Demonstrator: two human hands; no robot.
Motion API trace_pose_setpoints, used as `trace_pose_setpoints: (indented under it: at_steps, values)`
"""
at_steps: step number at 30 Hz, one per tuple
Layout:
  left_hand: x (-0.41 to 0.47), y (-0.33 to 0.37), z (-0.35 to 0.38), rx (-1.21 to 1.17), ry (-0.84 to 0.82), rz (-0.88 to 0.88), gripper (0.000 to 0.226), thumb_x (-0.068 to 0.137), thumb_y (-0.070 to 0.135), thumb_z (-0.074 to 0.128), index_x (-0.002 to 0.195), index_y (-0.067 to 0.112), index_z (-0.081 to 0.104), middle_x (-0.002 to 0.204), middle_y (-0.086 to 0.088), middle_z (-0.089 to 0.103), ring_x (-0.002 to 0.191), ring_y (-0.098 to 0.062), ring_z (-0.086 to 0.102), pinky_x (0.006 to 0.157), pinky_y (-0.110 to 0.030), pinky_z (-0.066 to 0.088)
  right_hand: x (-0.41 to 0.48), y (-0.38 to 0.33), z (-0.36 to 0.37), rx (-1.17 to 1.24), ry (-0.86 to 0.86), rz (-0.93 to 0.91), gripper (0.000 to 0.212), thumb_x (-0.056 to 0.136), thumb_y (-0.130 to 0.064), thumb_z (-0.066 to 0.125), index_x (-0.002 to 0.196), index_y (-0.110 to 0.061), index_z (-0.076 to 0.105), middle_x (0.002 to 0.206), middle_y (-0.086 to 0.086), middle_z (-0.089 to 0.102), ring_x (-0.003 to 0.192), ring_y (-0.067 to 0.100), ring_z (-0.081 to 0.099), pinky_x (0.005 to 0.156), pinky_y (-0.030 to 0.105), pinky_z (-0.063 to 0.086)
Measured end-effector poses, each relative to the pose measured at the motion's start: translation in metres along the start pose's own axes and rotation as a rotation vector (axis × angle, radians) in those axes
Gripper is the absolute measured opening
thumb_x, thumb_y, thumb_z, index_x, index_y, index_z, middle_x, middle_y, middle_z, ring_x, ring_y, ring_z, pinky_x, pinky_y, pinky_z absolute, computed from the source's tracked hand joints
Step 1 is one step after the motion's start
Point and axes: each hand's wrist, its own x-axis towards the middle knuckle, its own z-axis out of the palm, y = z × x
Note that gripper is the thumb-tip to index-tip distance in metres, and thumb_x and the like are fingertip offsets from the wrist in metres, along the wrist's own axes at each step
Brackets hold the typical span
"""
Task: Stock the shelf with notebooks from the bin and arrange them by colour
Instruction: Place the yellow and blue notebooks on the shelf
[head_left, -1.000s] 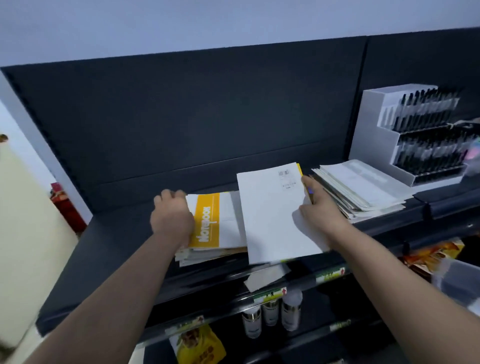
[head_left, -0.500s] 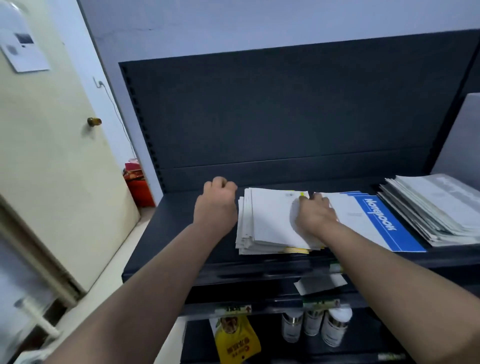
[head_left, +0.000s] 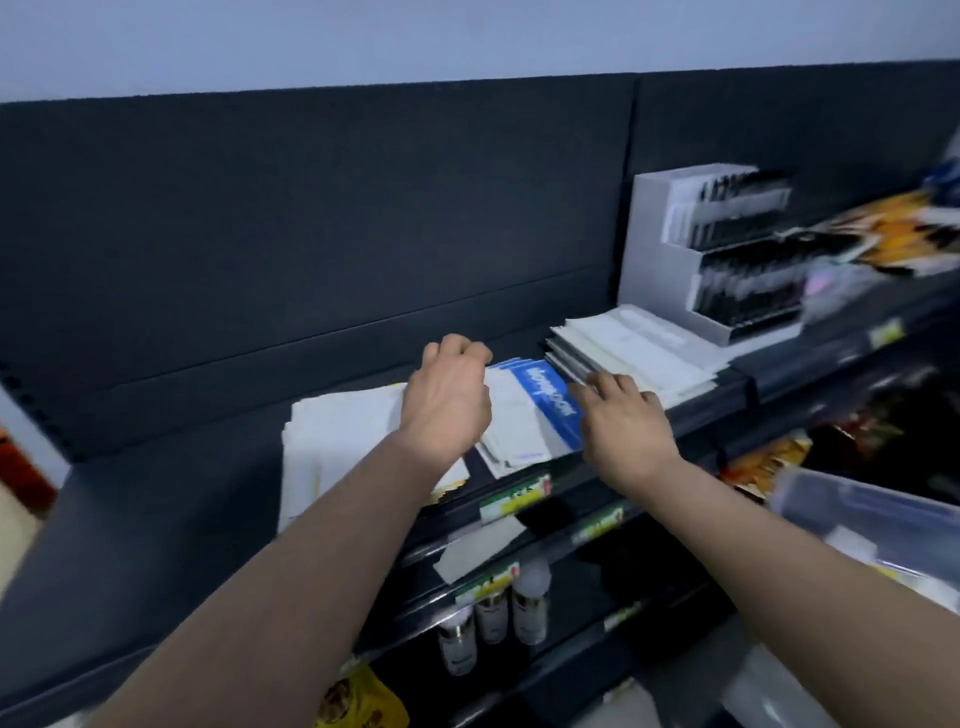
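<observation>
One blue notebook (head_left: 546, 410), lengthwise front-to-back; right grip (head_left: 623, 426) splayed, left grip (head_left: 448, 410) curled, hold unclear

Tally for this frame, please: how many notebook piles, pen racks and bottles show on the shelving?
Notebook piles: 3, the left pile, blue-topped pile, right pile
Pen rack: 1
Bottles: 3
Total: 7

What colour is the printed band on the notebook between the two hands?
Blue with white lettering, on the notebook; seen in the head view.
</observation>
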Motion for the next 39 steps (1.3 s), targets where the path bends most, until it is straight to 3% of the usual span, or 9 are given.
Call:
trace_pose_setpoints:
  at_steps: [10,18,22,29,32,35,39]
  values:
    - [0.015,0.227,0.11,-0.198,-0.227,0.387,0.039,0.091,0.018,0.057,0.13,0.02,0.052,0.133,-0.003,0.047,0.125,-0.025,0.04,0.101,-0.036,0.038,-0.131,0.229,0.045,-0.042,-0.207,0.5,0.05,0.09,-0.019,0.043,0.139,-0.024,0.036,0.14,0.003,0.04,0.13,0.026,0.036,0.098,0.04,0.037]
    - [-0.012,0.334,0.22,-0.159,-0.512,0.421,0.042,0.089,0.014,0.053,0.131,0.022,0.052,0.132,-0.004,0.049,0.122,-0.028,0.047,0.096,-0.041,0.047,-0.205,0.342,0.099,-0.003,-0.405,0.667,0.048,0.091,-0.021,0.044,0.139,-0.023,0.036,0.141,0.003,0.041,0.13,0.026,0.037,0.099,0.038,0.038]
    - [-0.027,0.359,0.266,-0.145,-0.712,0.315,0.039,0.09,0.015,0.055,0.129,0.016,0.054,0.138,-0.005,0.049,0.126,-0.026,0.048,0.101,-0.037,0.045,-0.215,0.368,0.135,0.084,-0.529,0.642,0.053,0.092,-0.022,0.046,0.143,-0.021,0.032,0.143,0.004,0.039,0.131,0.026,0.037,0.1,0.038,0.037]
    - [-0.054,0.372,0.32,0.035,-1.011,0.03,0.042,0.092,0.015,0.053,0.132,0.006,0.045,0.138,-0.014,0.048,0.127,-0.03,0.049,0.099,-0.036,0.043,-0.213,0.389,0.178,0.18,-0.71,0.441,0.057,0.089,-0.017,0.049,0.143,-0.018,0.031,0.141,0.006,0.036,0.131,0.026,0.035,0.102,0.039,0.037]
    - [-0.062,0.373,0.335,0.06,-1.049,-0.116,0.046,0.091,0.01,0.053,0.135,0.004,0.04,0.14,-0.014,0.047,0.128,-0.032,0.049,0.101,-0.036,0.043,-0.212,0.392,0.189,0.22,-0.77,0.401,0.059,0.087,-0.022,0.052,0.142,-0.018,0.032,0.139,0.007,0.038,0.128,0.027,0.037,0.101,0.04,0.037]
    - [-0.065,0.374,0.346,0.05,-1.083,-0.243,0.054,0.09,0.008,0.049,0.141,0.002,0.032,0.143,-0.016,0.045,0.13,-0.032,0.048,0.103,-0.036,0.042,-0.213,0.394,0.196,0.24,-0.83,0.403,0.055,0.085,-0.014,0.05,0.138,-0.014,0.033,0.137,0.009,0.038,0.126,0.029,0.039,0.099,0.041,0.037]
    - [-0.065,0.375,0.358,0.037,-1.01,-0.386,0.058,0.073,0.024,0.052,0.128,0.008,0.051,0.127,-0.012,0.061,0.113,-0.031,0.062,0.092,-0.037,0.051,-0.222,0.399,0.205,0.255,-0.812,0.402,0.05,0.087,-0.012,0.046,0.136,-0.013,0.037,0.14,0.007,0.035,0.125,0.028,0.039,0.098,0.038,0.038]
